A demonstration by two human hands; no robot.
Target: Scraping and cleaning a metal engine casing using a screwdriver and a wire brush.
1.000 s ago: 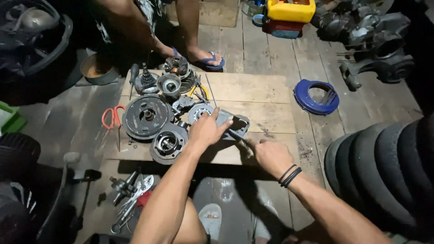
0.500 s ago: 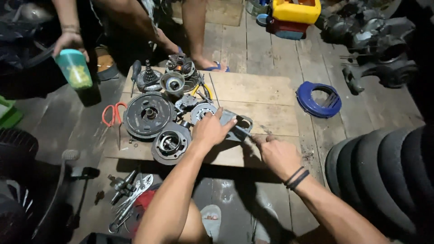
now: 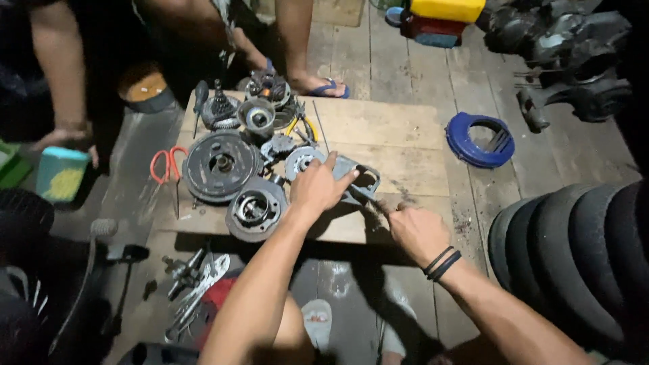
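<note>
Lowered now, a bystander's green cup [image 3: 61, 174]; our left hand [image 3: 319, 189] presses flat, pinning the grey casing [image 3: 358, 181] steady while our right hand [image 3: 416, 230], closed on a thin tool [image 3: 378, 206], works its edge.

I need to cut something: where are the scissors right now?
In the head view, the orange-handled scissors lie at the left edge of the wooden board, just left of the big round metal disc.

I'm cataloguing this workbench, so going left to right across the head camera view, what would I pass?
Green cup → red-handled scissors → large round dark disc → left hand on a grey metal part → right hand → blue ring-shaped cover → stacked tyres.
</note>
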